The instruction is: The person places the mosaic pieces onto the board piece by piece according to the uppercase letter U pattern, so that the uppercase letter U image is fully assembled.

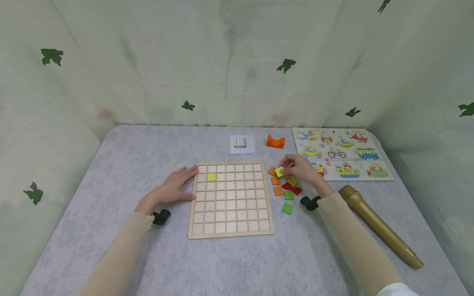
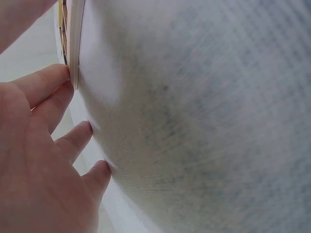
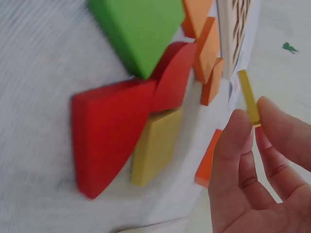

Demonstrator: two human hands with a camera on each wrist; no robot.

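Note:
A wooden grid board (image 1: 231,236) lies mid-table, with one yellow square tile (image 1: 211,176) in its second row near the left. My left hand (image 1: 174,187) rests at the board's left edge, fingers spread and extended, fingertips touching the frame in the left wrist view. Between thumb and finger, my right hand (image 1: 299,167) pinches another yellow square tile (image 3: 249,97) above the loose pieces. Below it lie orange tiles (image 1: 278,191), green tiles (image 1: 287,208), two red curved-edge pieces (image 3: 112,131) and one more yellow tile (image 3: 158,145).
Behind the board lies a small pattern card (image 1: 242,144) showing a U shape. An orange notched block (image 1: 275,142) stands to its right. A vehicle picture puzzle (image 1: 355,158) occupies the back right. A gold tube (image 1: 381,226) lies beside my right forearm.

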